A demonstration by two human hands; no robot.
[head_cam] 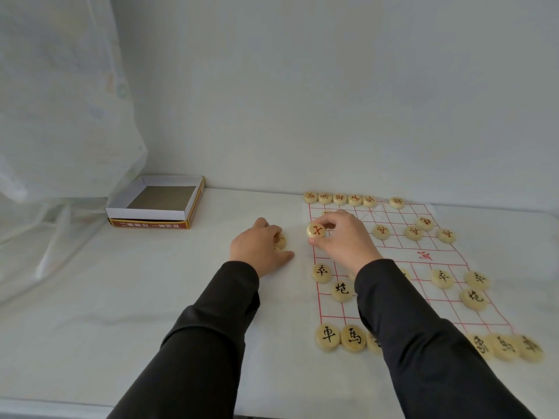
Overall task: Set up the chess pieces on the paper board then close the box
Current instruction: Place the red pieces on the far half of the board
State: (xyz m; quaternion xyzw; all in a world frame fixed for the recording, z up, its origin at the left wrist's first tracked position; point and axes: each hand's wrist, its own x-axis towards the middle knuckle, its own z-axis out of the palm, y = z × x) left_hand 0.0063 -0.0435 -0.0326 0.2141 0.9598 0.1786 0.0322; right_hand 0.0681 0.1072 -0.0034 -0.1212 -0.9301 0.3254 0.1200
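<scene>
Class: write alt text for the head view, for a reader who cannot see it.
The right hand pinches a round cream chess piece with a red character over a red-gridded white paper board; the left hand covers another piece beside it. An open white cardboard box sits far left.

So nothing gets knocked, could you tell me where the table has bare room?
Bare: the cloth between the box and the left hand, and the front-left corner. Crowded: the paper board's far and near rows of pieces.

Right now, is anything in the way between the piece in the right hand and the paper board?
Nothing visible. The right hand pinches the red-marked piece over the left edge of the paper board; the spot beneath is hidden.
</scene>
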